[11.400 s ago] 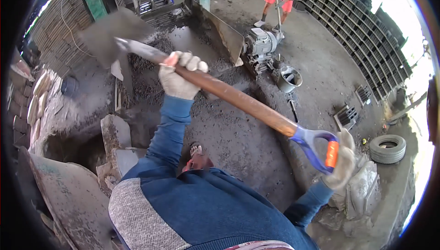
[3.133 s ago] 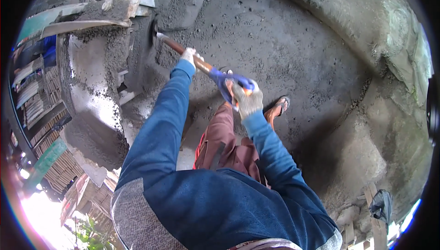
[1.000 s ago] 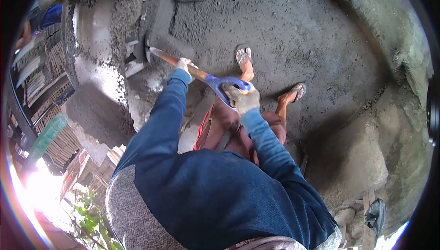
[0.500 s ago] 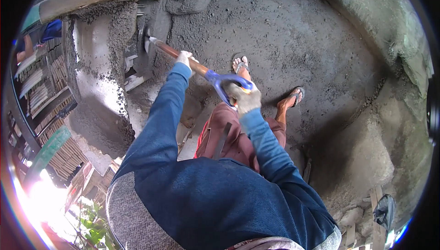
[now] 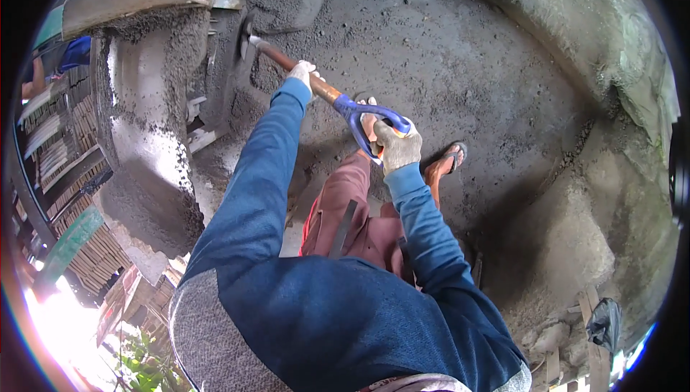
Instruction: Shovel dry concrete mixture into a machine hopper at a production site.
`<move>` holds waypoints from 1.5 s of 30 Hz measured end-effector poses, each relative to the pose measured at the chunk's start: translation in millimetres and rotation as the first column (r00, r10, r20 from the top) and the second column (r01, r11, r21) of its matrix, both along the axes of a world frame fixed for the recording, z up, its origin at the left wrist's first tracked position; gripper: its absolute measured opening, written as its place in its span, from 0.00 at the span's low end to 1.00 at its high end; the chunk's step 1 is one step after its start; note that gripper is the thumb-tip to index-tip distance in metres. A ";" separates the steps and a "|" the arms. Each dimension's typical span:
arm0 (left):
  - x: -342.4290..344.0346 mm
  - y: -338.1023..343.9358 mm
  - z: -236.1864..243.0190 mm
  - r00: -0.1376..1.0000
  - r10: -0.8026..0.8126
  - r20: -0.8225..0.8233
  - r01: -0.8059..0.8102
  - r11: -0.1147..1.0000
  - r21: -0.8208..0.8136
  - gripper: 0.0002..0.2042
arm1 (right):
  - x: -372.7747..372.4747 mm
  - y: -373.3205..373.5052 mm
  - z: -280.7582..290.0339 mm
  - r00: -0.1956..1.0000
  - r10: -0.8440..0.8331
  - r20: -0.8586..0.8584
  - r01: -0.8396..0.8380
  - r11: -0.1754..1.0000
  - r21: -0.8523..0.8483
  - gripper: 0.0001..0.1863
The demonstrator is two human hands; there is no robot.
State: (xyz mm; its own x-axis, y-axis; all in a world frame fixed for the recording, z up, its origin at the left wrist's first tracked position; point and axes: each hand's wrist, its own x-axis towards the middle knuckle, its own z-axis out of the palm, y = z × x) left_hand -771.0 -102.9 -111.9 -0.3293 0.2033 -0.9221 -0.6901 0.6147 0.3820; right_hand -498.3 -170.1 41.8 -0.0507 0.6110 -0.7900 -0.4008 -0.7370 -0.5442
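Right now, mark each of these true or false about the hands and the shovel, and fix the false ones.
1. The left hand grips the wooden shaft of the shovel. True.
2. The right hand is bare. False: it wears a light work glove.
3. The right hand holds the blue handle at the shaft's end. True.
4. The shovel points toward the lower right. False: its far end reaches to the upper left, into the grey sandy mix.
5. Both sleeves are red. False: the sleeves are blue.
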 end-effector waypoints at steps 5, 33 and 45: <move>53.0 -51.7 -35.5 0.981 -0.191 0.029 0.191 0.981 -0.010 0.07 | 53.1 -65.8 -1.9 0.981 -0.195 -0.009 0.194 0.980 -0.048 0.06; 6.8 -180.5 42.6 0.926 0.375 0.033 -0.363 0.912 -0.192 0.08 | 20.7 -23.4 23.1 0.929 0.342 -0.142 -0.353 0.933 -0.065 0.07; 2.4 -83.6 37.3 0.923 0.378 0.075 -0.374 0.925 -0.061 0.13 | -5.8 75.2 63.2 0.887 0.456 0.068 -0.461 0.882 0.094 0.06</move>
State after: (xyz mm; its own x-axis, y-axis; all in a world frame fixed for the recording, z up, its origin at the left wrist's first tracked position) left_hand -768.7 -186.6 -74.7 -0.2951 0.0377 -0.9547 -0.9020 0.3184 0.2914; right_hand -504.0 -94.9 105.0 -0.3131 0.6067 -0.7307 -0.0062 -0.7706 -0.6372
